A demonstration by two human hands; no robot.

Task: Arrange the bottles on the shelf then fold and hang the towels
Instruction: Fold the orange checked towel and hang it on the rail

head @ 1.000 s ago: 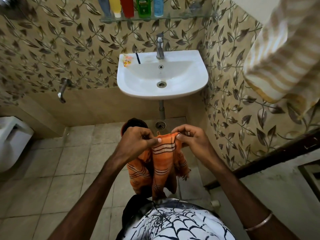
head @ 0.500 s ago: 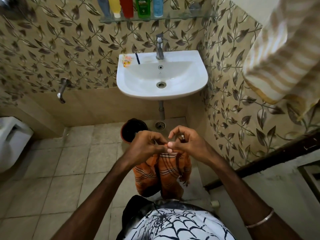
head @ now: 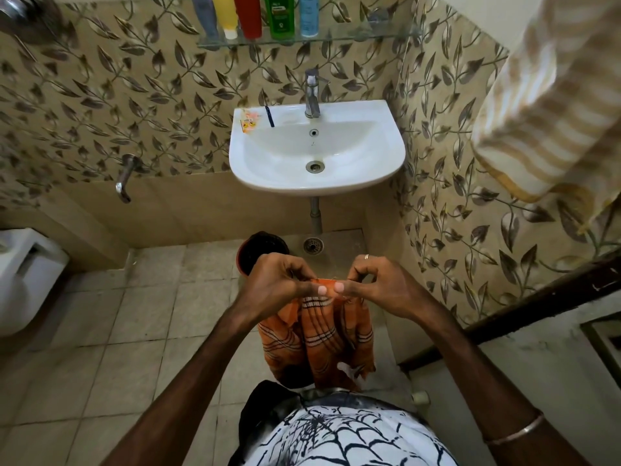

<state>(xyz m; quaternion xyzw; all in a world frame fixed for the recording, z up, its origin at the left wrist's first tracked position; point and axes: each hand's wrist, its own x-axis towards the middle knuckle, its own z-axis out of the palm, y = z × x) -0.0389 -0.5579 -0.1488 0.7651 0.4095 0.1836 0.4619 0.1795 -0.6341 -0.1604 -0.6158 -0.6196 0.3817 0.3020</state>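
Observation:
An orange towel with dark and white stripes hangs in front of my waist, bunched in loose folds. My left hand pinches its top edge on the left, and my right hand pinches the same edge on the right, thumbs almost touching. Several bottles stand in a row on the glass shelf above the sink: grey, yellow, red, green and blue. A beige striped towel hangs at the upper right.
A white sink with a steel tap is fixed to the wall ahead. A dark bin stands on the floor below it, beside a floor drain. A white toilet is at the left, a wall tap above it.
My hands came together over the towel's top edge, then drew slightly apart. The towel now hangs lower and more bunched than a second ago.

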